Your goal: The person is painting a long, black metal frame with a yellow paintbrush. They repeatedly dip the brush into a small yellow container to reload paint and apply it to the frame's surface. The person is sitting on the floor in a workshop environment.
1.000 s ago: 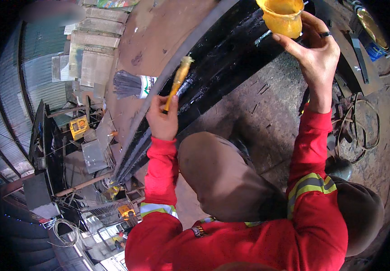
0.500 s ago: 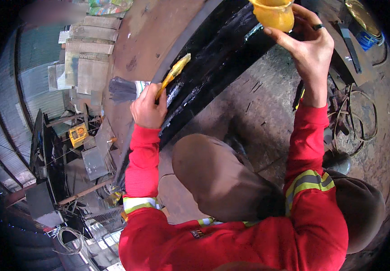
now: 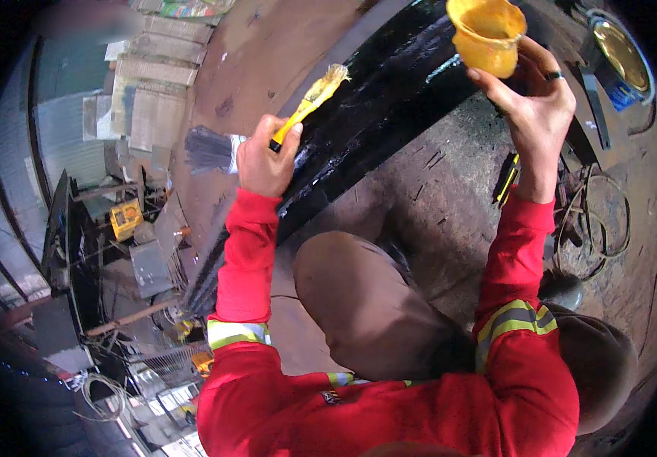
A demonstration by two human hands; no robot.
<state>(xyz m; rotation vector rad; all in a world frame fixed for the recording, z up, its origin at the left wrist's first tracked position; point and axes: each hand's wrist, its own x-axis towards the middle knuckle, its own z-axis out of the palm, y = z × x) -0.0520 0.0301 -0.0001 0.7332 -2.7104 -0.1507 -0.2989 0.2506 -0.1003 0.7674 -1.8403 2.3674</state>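
Note:
My left hand [image 3: 266,158] is closed round the yellow handle of a small paintbrush [image 3: 315,99]. Its tip, smeared pale yellow, points up and right above a long glossy black panel [image 3: 378,99]. A wide brush with dark grey bristles [image 3: 210,151] shows just left of that hand; whether the hand touches it is hidden. In my right hand [image 3: 535,103] is a yellow-orange cup [image 3: 488,42], thumb and fingers around its lower part. The cup is tilted with its mouth partly visible, and it hangs over the panel's right part, apart from the brush.
A tin with a gold lid [image 3: 619,55] stands at the upper right beside a dark metal bar [image 3: 593,107]. Below it a coiled cable [image 3: 610,221] lies on the floor. Cardboard sheets [image 3: 152,99] and metal scrap with a yellow device [image 3: 125,219] fill the left.
The paintbrush in my left hand has moved up and right, its tip now more in sight. My right hand has shifted slightly right and down with the cup, whose mouth shows more.

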